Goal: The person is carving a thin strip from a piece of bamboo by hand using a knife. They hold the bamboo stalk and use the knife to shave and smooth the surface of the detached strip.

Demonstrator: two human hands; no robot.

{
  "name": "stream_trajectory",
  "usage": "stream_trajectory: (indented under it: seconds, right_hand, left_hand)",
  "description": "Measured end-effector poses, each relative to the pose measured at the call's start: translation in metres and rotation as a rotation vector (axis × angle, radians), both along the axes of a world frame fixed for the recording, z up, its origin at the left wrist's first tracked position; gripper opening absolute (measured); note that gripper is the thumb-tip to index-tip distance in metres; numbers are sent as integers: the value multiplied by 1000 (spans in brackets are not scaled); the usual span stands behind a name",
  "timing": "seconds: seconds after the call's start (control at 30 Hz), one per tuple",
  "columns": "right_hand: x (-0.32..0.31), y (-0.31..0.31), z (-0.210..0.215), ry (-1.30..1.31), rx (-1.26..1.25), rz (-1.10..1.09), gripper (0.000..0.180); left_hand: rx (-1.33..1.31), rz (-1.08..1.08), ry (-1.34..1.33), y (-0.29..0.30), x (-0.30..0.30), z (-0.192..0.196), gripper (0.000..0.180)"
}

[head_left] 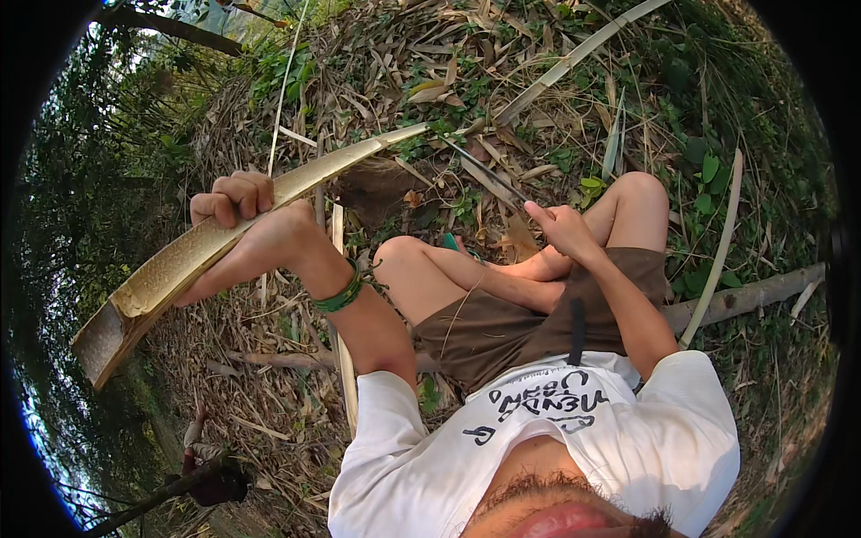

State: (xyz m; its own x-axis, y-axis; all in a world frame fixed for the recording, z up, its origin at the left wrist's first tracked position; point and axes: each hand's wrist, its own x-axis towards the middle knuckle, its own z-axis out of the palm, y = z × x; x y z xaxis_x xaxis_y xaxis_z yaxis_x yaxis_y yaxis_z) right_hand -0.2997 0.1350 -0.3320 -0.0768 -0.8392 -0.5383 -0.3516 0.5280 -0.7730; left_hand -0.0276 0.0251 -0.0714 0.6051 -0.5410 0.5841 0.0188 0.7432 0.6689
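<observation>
My left hand (240, 204) is wrapped round a long split bamboo piece (325, 169), its hollow pale inner side facing up. The piece slants from a broad cut end at the lower left to a narrow tip near the upper middle. My right hand (567, 233) is closed on the handle end of a knife with a thin dark blade (486, 170). The handle itself is mostly hidden by my fingers. The blade points up and left, its tip close to the bamboo's narrow end; whether they touch I cannot tell.
My crossed bare legs (511, 278) rest on leaf-littered ground. Pale bamboo strips lie about: one at the upper right (574, 63), one at the right (717, 251), one beside my left arm (343, 359). A log (753, 294) lies behind my legs. Shrubs (90, 206) edge the left.
</observation>
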Motion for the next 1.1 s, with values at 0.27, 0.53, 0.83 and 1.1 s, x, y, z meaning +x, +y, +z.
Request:
stream_trajectory:
  seconds: [0.27, 0.53, 0.83, 1.1]
  right_hand:
    - [-28, 36, -23, -63, 83, -177, 69]
    - [25, -24, -29, -174, -75, -93, 67]
    - [33, -1, -54, -18, -136, 16, 70]
    - [18, 1, -32, -125, -137, -148, 71]
  left_hand:
    - [80, -54, -139, -99, -14, 51, 81]
    - [114, -169, -113, -114, -44, 55, 78]
    - [-97, 53, -67, 6, -33, 12, 81]
    - [-113, 190, -327, 65, 6, 192, 87]
